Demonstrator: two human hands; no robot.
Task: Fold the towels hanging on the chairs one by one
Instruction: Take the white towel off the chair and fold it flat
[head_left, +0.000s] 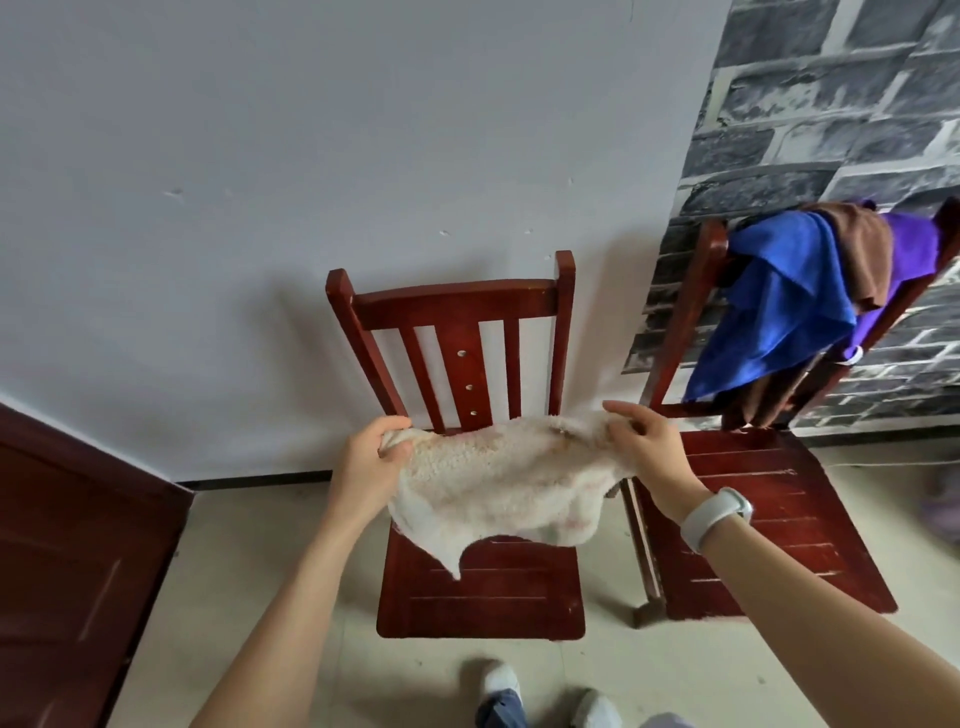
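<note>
Towels were the business here, and the cream fleecy one (498, 478) was already off its rail, held out in the air above the seat of the nearer chair (480, 592). The left hand (371, 457) was clamped on one top corner at about nine o'clock of the cloth, fingers bunched round a wad of it. The right hand (641, 441) pinched the opposite corner at three o'clock between thumb and fingertips, a pale wristband (714, 514) showing behind it. Between them the top edge sagged a little, and the lower edge hung ragged, one tail dipping toward the seat at six o'clock.

To my eye the fold would go best if the grips were first evened out: the left let its bunched handful slide until it had only the corner, as the right did, and both drew apart until the top edge ran taut and level. Then the corners could meet cleanly, or the cloth be laid flat on the seat.

Over at two o'clock a blue towel (779, 306), a brown towel (862, 254) and a purple towel (911, 244) waited on the back of the second chair (779, 519).
</note>
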